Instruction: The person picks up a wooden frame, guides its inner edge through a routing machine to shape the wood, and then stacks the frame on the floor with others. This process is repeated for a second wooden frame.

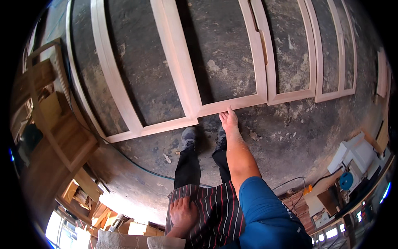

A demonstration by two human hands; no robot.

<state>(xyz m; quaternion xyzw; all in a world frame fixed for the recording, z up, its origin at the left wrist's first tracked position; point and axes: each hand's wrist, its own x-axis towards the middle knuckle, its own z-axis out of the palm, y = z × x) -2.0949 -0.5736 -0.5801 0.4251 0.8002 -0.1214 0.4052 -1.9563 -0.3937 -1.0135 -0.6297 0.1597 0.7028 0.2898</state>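
Observation:
Pale wooden frames (226, 105) lie side by side across the floor in front of me. My right hand (228, 119) reaches forward to the near rail of the middle frame, its fingers closed at the edge. Left of that rail, a neighbouring frame (163, 126) sits slightly nearer to me. My left hand (182, 213) rests on the striped apron (211, 203) over my lap, fingers laid out and nothing held.
More frames (290, 96) extend to the right. A dark cable (137, 166) crosses the floor. Wooden panels (58, 120) lean at the left. At the right stand a white machine (352, 153) and a blue round part (346, 181). My shoes (189, 136) are close to the frames.

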